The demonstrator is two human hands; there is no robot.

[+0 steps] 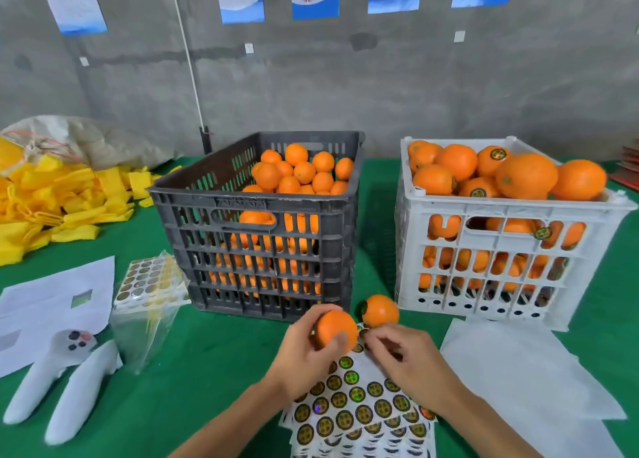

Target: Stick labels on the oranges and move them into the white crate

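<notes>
At nine o'clock a heap of yellow foam nets (52,202) is lying on the green table (214,361), with white paper sheets (55,305) and a clear bag of label sheets (148,284) sitting just below it, toward eight o'clock. Near the center, the dark crate (256,222) is standing about half full of oranges with no labels showing. At six o'clock the left hand (307,354) is gripping an orange (337,329), fingers curled round it and thumb pressing its front, holding it above the label sheet (359,409) that is lying flat on the table. Just to its right, the right hand (404,357) is reaching toward that orange with fingertips drawn together; whether they are pinching a label is too small to tell. A second orange (380,310), bearing a label on its left side, is resting on the table just beyond the hands, near the foot of the white crate (501,260). At three o'clock that white crate is sitting heaped with labelled oranges, and more white paper (525,364) is lying in front of it.
</notes>
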